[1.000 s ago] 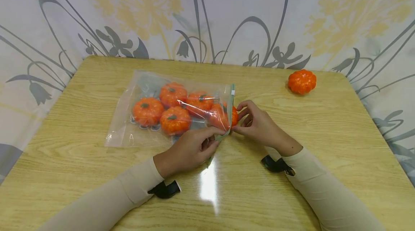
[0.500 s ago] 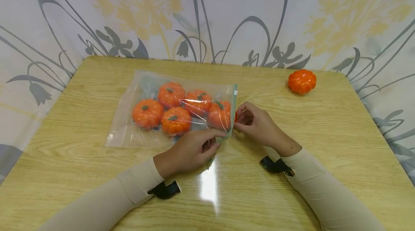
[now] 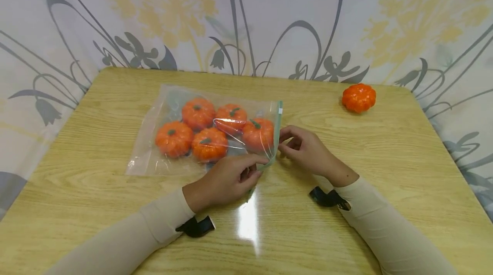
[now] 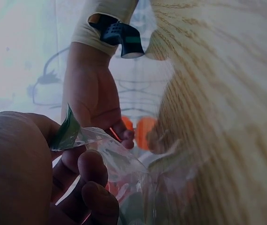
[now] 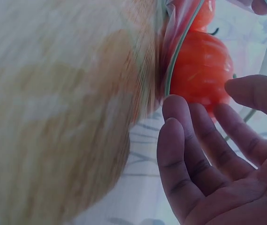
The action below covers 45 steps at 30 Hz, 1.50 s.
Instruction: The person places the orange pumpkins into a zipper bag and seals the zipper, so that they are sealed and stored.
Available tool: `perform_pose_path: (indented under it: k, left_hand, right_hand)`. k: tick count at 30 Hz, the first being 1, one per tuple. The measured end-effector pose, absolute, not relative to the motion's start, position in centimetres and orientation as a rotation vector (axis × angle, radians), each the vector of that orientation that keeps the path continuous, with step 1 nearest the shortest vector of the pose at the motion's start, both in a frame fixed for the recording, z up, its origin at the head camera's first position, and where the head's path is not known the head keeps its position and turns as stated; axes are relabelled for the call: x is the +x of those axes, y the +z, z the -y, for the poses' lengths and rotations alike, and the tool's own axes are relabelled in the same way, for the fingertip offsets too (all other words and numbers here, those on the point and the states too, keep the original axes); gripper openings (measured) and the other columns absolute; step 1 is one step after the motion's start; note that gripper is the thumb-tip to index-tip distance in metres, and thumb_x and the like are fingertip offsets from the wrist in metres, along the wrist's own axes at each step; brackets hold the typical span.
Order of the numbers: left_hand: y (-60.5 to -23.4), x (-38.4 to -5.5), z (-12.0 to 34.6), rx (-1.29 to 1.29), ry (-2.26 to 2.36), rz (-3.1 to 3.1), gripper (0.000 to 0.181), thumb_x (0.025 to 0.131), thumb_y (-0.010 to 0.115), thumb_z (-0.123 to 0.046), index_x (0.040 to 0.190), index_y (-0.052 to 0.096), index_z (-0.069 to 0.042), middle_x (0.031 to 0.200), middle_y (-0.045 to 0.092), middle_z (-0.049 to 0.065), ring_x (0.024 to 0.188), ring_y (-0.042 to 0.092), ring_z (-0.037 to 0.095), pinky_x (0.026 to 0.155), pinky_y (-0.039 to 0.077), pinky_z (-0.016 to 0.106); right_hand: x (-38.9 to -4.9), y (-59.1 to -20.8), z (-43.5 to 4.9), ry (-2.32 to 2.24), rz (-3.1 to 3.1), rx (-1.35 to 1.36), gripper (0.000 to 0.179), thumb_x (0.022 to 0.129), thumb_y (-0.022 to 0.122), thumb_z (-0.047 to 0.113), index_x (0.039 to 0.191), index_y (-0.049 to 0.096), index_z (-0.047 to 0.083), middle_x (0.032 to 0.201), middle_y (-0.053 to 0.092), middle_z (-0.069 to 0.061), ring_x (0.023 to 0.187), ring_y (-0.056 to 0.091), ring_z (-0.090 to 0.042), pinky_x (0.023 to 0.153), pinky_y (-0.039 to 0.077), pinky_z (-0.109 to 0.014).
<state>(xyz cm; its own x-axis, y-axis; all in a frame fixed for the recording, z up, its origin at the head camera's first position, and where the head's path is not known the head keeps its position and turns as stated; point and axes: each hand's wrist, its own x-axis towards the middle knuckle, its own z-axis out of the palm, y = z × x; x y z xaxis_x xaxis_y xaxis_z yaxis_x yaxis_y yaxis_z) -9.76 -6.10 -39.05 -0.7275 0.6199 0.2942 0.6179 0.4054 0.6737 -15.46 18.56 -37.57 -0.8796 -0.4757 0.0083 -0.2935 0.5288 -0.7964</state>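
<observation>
A clear zip bag (image 3: 144,155) with a green zip edge lies on the table and has several small orange pumpkins inside. My left hand (image 3: 227,178) pinches the near corner of the bag's mouth, and the left wrist view shows the plastic (image 4: 119,154) between thumb and fingers. At the mouth, my right hand (image 3: 306,150) has its fingers loosely bent, fingertips beside the nearest pumpkin (image 3: 259,134). In the right wrist view the mouth gapes around that pumpkin (image 5: 203,65), and the fingers stand spread and relaxed around nothing.
One more orange pumpkin (image 3: 358,98) sits outside the bag at the table's back right. The wooden table (image 3: 400,155) ends at a flower-printed curtain (image 3: 262,18). Black cameras are strapped at both wrists.
The pumpkin at the mouth has gone left, fully into the bag, pushed by my right hand. The pumpkins ahead of it shifted left. My left hand has stayed at the bag's corner.
</observation>
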Motion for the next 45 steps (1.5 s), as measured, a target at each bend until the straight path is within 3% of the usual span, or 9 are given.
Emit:
perform_pose_path:
  k: [15,30,45]
  left_hand:
    - [-39.1,-9.8,6.1,1.169,1.263,-2.640,0.028,0.098,0.061,-0.012,0.125,0.066,-0.012,0.077,0.058,-0.006,0.066,0.047,0.000,0.061,0.044,0.016]
    - [-39.4,-9.9,6.1,1.126,1.236,-2.655,0.028,0.098,0.061,-0.015,0.126,0.066,-0.014,0.078,0.057,-0.007,0.066,0.047,0.001,0.062,0.044,0.017]
    - [-39.3,-9.8,6.0,1.028,1.115,-2.652,0.029,0.100,0.060,-0.019,0.128,0.065,-0.014,0.076,0.057,-0.010,0.064,0.047,0.001,0.063,0.044,0.019]
  right_hand:
    - [-15.6,-37.7,-18.7,-1.199,-2.517,-0.697,0.036,0.098,0.063,0.009,0.134,0.060,0.007,0.111,0.070,-0.014,0.087,0.070,-0.019,0.073,0.055,-0.027]
    - [-15.8,-37.6,-19.1,-1.152,-2.549,-0.662,0.040,0.098,0.062,0.012,0.138,0.057,0.006,0.112,0.070,-0.015,0.085,0.070,-0.019,0.070,0.054,-0.028]
    - [-16.7,-37.2,-20.3,-1.083,-2.746,-0.593,0.033,0.099,0.060,0.013,0.131,0.061,0.005,0.112,0.069,-0.015,0.098,0.069,-0.028,0.085,0.057,-0.046]
